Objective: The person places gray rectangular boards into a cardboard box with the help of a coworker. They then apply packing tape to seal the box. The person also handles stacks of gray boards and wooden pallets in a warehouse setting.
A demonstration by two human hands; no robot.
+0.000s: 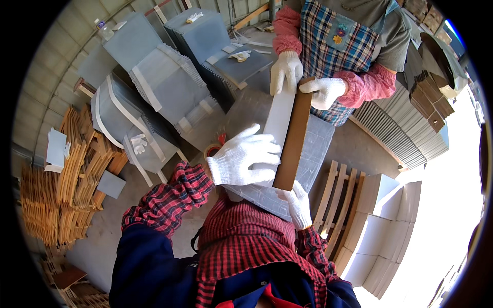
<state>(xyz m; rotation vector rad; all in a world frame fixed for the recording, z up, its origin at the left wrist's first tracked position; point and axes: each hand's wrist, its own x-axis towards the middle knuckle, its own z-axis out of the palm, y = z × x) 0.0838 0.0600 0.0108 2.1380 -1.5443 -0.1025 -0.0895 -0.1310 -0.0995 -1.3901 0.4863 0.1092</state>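
Observation:
A long folded cardboard piece (294, 146), white on its left face and brown on its right, spans the grey worktable (316, 149) lengthwise. My left hand (246, 156), in a white knit glove, lies with fingers spread against the white face. My right hand (298, 206), gloved alike, grips the near end of the brown side; some of its fingers are hidden behind the cardboard. Across from me, a co-worker's two gloved hands (324, 93) hold the far end. Partly covered by my left wrist is a roll of tape (211, 150) with a red part.
Stacked grey sheets (167, 77) stand beyond the table at left, some with gloves on top. Angled brown pieces (77, 174) pile up at far left. A wooden pallet (336, 197) and white boxes (382, 231) are at right. Folded cardboard (400, 128) stands behind the co-worker.

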